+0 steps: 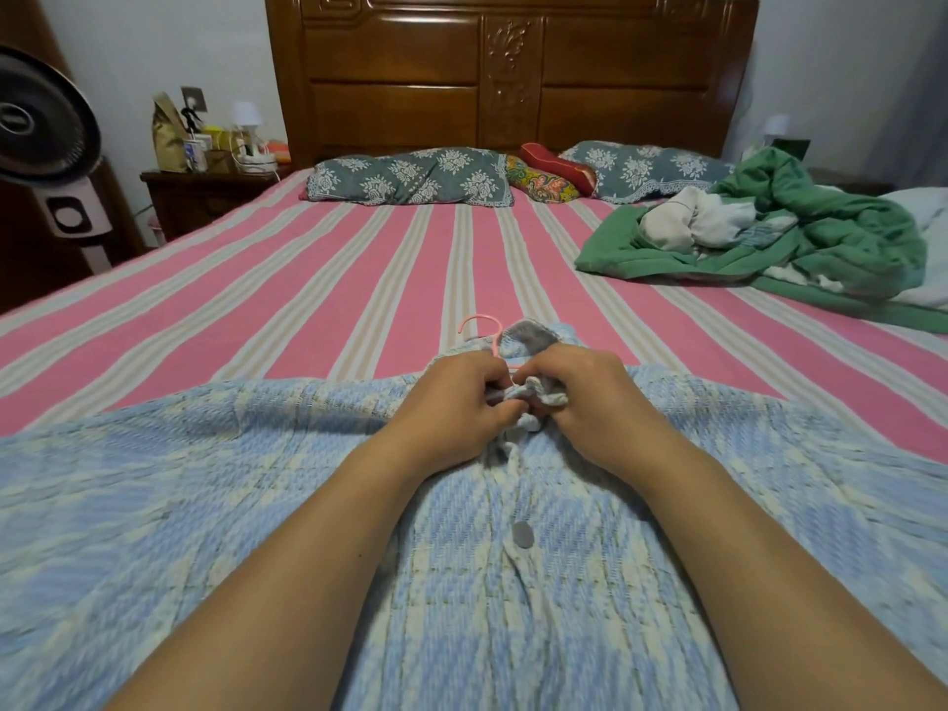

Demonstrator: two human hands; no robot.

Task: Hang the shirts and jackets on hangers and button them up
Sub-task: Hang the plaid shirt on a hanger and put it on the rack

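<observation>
A light blue and cream checked jacket (256,505) lies spread front-up on the near end of the bed's pink striped sheet (308,279), with the hook of a pink hanger (482,328) poking out past its collar. The left hand (451,402) and right hand (590,397) meet just below the collar, the fingers of both curled tightly round the bunched front edges of the fabric near the top of the placket. Lower down the placket a grey button (523,534) sits fastened. Well apart, on the far right of the bed, a crumpled green jacket (821,238) lies with a white garment (703,218) heaped on it. Two floral pillows (410,177) and a red cushion (556,166) line the carved wooden headboard (513,69). A standing fan (46,141) and a cluttered nightstand (205,192) stand to the left.
</observation>
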